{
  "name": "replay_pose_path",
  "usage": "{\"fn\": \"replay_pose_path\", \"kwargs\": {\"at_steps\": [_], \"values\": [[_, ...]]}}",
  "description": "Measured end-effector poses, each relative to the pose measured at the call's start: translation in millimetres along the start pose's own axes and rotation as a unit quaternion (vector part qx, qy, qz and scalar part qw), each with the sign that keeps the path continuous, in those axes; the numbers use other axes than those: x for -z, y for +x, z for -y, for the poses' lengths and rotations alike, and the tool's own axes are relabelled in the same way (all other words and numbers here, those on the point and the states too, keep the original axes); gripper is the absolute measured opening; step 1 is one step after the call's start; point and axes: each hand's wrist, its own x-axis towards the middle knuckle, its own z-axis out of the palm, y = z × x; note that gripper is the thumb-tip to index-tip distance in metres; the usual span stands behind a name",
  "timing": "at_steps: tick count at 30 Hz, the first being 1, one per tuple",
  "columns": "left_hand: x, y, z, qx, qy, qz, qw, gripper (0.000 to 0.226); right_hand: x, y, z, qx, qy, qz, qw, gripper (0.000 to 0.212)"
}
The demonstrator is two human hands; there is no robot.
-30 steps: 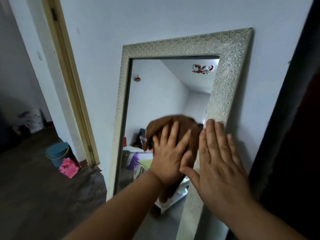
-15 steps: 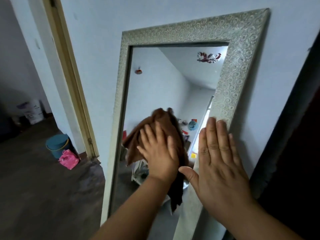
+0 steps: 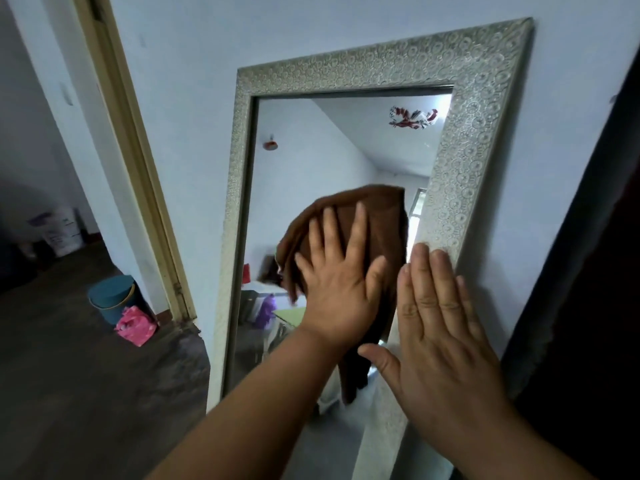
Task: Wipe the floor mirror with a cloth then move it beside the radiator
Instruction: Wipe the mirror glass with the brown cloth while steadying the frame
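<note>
A tall floor mirror (image 3: 474, 109) with a silver patterned frame leans against the pale blue wall. My left hand (image 3: 341, 289) presses a brown cloth (image 3: 377, 216) flat against the glass with spread, straight fingers, near the right side of the glass. The cloth's lower end hangs down below my palm. My right hand (image 3: 440, 337) lies flat on the mirror's right frame edge, fingers straight and together. No radiator shows in this view.
A doorway with a yellowish wooden frame (image 3: 138, 157) opens at the left. Beyond it a teal bucket (image 3: 112, 297) and a pink bag (image 3: 135, 325) sit on the dark floor, with a white sack (image 3: 62, 230) farther back. A dark curtain or panel (image 3: 595, 271) fills the right edge.
My left hand has swept the cloth back to the right and a little up across the glass. My right hand has stayed on the frame.
</note>
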Motion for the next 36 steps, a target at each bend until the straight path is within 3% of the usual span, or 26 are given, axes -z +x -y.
{"fn": "replay_pose_path", "kwargs": {"at_steps": [5, 9, 12, 16, 19, 24, 36], "values": [[1, 26, 6, 0.158, -0.044, -0.068, 0.984, 0.071, 0, -1, 0, 0.004, 0.008, -0.002, 1.000, 0.090], [-10, -8, -12, -0.063, 0.022, -0.035, 0.997, 0.055, 0, 0, -1, -0.001, 0.012, -0.014, 1.000, 0.085], [13, 29, 1, -0.141, 0.076, -0.031, 0.987, 0.059, 2, 1, 4, -0.010, 0.013, -0.015, 1.000, 0.083], [39, 86, -3, -0.087, 0.097, -0.135, 0.982, 0.066, 2, 5, 8, -0.018, 0.018, -0.014, 1.000, 0.088], [34, 89, -6, -0.050, 0.088, -0.165, 0.981, 0.067, 0, 5, 7, -0.017, 0.014, -0.008, 1.000, 0.088], [28, 79, -10, -0.003, 0.067, -0.145, 0.987, 0.064, -4, 4, 3, -0.008, 0.001, -0.006, 1.000, 0.086], [28, 74, -8, -0.020, -0.013, -0.173, 0.985, 0.075, -6, 1, -4, 0.011, -0.010, -0.005, 1.000, 0.086]]}}
